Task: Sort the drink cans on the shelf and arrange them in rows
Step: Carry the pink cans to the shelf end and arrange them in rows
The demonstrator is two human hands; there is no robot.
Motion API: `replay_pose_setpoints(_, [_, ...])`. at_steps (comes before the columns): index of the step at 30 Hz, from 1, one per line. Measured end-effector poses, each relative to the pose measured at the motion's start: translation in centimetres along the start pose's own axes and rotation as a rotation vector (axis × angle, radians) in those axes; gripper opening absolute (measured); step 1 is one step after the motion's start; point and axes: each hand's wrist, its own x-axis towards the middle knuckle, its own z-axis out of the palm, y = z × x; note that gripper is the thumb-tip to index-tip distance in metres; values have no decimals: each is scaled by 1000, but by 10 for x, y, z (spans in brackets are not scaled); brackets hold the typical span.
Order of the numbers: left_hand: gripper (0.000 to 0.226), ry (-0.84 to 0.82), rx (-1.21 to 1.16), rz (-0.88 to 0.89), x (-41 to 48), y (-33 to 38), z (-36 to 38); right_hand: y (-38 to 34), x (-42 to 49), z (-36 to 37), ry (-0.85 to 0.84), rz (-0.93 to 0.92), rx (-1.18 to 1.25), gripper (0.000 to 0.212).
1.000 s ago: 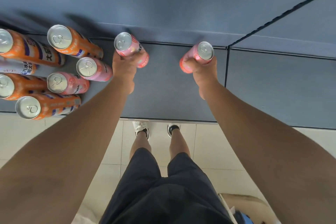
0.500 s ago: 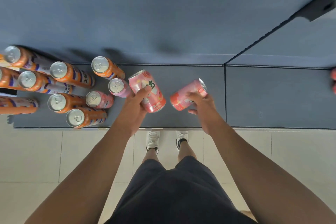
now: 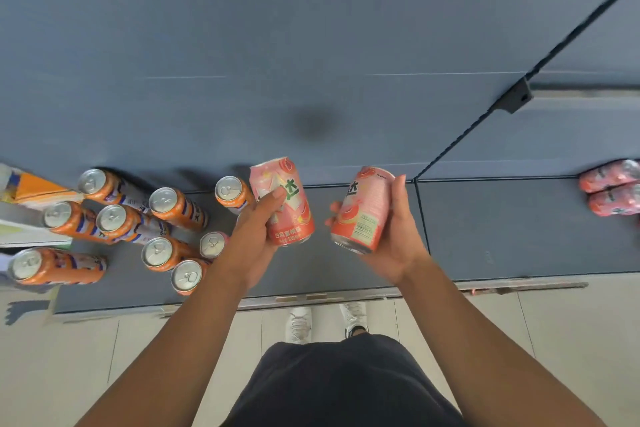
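Left hand is gripping the left can, fingers curled round its middle. Right hand is wrapping the right can from its 3 o'clock side. Both cans are pink and seem to be held clear of the shelf, not standing on it.

Axes: each can is lying near 12–6, bases toward me. The left can's top is leaning to 11, the right can's to 1.

The pink pair is lying on its sides far out at 3 o'clock, past the shelf divider. The right hand is nearer, so I am judging that side the pink row. Orange cans are crowding 9 o'clock, upright and unordered.

Materials: smooth printed aluminium, short cylinders with bright pull-tab lids. The shelf is matte blue-grey and flat.
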Motion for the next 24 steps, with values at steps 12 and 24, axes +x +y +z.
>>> replay_pose_setpoints(12, [62,-29,23,-73,-21,24,-12,9,-22,36,34,-73,-56,69])
replay_pose_setpoints(24, [63,-161,241,-95,-19,27,-6,25,-37,39,103,-104,-35,67])
